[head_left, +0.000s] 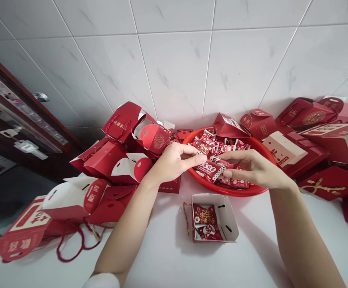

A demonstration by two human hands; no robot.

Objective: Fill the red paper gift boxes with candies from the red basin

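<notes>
Red candy packets (234,148) fill a round red basin (252,193). Above its left part, my left hand (181,160) pinches a small red packet (202,149) between thumb and fingers. My right hand (252,170) reaches over the basin's right side, its thumb and fingers closed around the end of a red packet with a checked edge (211,170). In front of the basin stands an open gift box (231,220), white inside, with a twisted cord handle at its left. Red packets (205,216) lie in it.
Red and white gift boxes crowd the left (114,160) and right (306,150) of the white table (162,248). Two small red boxes (231,126) rest at the basin's back edge. A tiled wall (177,68) rises behind. Keys (30,148) hang from a dark cabinet at left.
</notes>
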